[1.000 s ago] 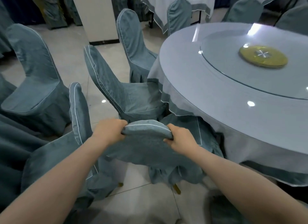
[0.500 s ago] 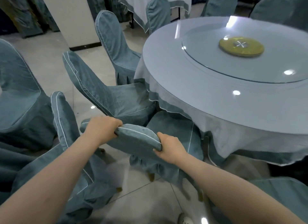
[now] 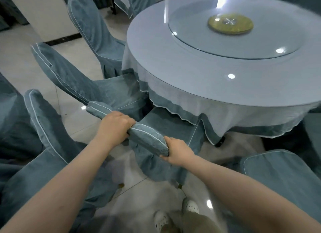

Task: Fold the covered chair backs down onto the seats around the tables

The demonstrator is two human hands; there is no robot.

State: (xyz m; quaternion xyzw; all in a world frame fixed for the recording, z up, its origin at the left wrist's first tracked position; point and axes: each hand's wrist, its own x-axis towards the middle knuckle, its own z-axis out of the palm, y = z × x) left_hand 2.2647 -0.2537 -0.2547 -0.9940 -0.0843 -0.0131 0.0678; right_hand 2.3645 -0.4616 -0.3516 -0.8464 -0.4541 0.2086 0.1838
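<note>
A chair in a blue-grey cover with white piping stands right in front of me, its seat (image 3: 166, 127) tucked under the round table's cloth. Its back (image 3: 147, 139) is tilted low toward me. My left hand (image 3: 115, 124) grips the top edge of the chair back from above. My right hand (image 3: 175, 150) grips the same top edge at its right corner. The chair's lower legs are partly hidden by the cover.
The round table (image 3: 199, 62) with a glass turntable and gold hub fills the upper right. More covered chairs stand at the left (image 3: 46, 128), behind (image 3: 73, 80), far back (image 3: 92, 29) and at the lower right (image 3: 281, 173). A white pillar (image 3: 40, 14) rises at the back left. My feet (image 3: 175, 213) are on the tiled floor.
The chair back has swung lower and to the left in my hands, and the whole chair sits further out from the table. My view has shifted toward the table.
</note>
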